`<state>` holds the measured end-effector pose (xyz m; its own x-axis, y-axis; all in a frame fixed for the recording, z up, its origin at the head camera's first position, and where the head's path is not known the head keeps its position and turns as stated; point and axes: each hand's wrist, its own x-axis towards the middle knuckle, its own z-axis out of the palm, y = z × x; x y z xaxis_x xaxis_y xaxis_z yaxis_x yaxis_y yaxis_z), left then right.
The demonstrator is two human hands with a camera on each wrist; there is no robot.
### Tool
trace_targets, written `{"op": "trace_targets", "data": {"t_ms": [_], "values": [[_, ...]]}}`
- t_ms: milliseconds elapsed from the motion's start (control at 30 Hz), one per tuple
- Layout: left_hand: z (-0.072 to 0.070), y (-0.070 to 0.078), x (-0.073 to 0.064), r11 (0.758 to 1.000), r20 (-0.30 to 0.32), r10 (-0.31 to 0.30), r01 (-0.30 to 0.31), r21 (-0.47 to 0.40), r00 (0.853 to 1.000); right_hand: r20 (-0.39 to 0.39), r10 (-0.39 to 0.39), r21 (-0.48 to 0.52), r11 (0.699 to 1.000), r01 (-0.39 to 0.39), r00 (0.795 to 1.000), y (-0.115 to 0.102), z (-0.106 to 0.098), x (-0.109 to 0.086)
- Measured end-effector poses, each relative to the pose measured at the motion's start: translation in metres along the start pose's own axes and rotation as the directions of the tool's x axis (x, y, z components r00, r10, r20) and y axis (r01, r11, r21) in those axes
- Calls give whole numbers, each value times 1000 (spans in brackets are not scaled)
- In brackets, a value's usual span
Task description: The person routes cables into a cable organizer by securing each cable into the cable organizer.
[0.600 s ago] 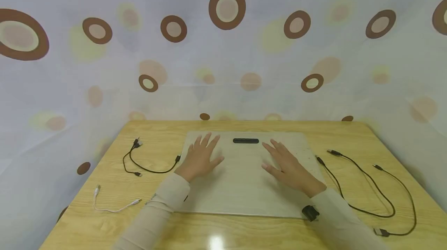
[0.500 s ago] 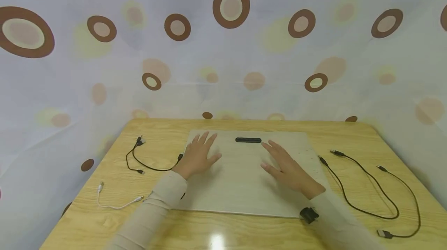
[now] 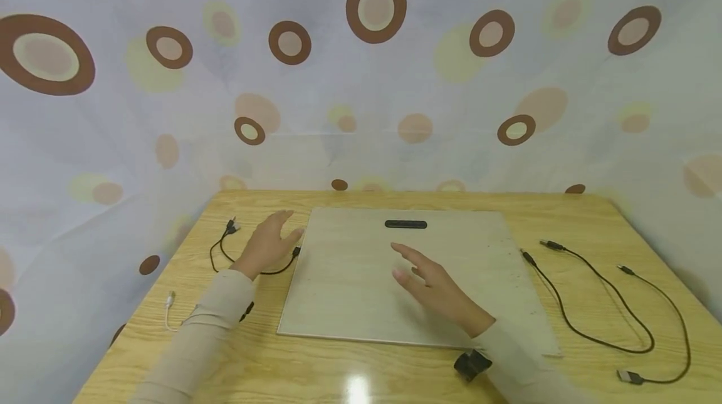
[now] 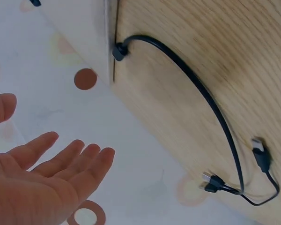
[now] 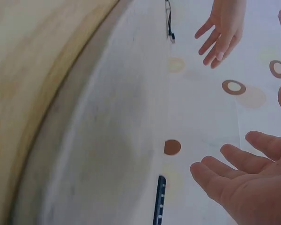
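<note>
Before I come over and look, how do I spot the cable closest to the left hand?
Start with the wooden table and the big pale board lying on it. By the board's left edge, near the left hand, lies a black cable. The white cable is nearer the person, and the two black cables right of the board don't fork, but this one does.

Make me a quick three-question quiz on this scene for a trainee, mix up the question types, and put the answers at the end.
1. True or false: the black bar lies near the far edge of the pale board.
2. Which is nearest the left hand?
A. the white cable
B. the black branching cable
C. the black bar
3. How many black cables lie to the right of the pale board?

Key: 1. True. 2. B. 3. Two.
</note>
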<state>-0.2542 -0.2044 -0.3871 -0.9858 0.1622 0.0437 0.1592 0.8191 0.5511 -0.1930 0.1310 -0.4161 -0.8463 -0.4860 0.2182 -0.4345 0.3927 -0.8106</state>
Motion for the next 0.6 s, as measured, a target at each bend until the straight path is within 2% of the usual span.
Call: {"op": "trace_targets", "data": {"t_ms": [133,267,433,600], "values": [[-16,-19,-2,996,-26,-73,71,-61,997,32,40,116,992,-43,999,-4,8,0],[-34,-35,-4,981,-38,-156,150,-123,987,70,52,203,977,-65,996,-6,15,0],[-53,-51,-6,963,-52,-214,202,-181,975,76,39,209,977,-54,996,-9,22,-1],[-64,-69,-9,941,-47,-281,265,-211,959,91,33,231,972,-53,995,-13,29,-3]]}}
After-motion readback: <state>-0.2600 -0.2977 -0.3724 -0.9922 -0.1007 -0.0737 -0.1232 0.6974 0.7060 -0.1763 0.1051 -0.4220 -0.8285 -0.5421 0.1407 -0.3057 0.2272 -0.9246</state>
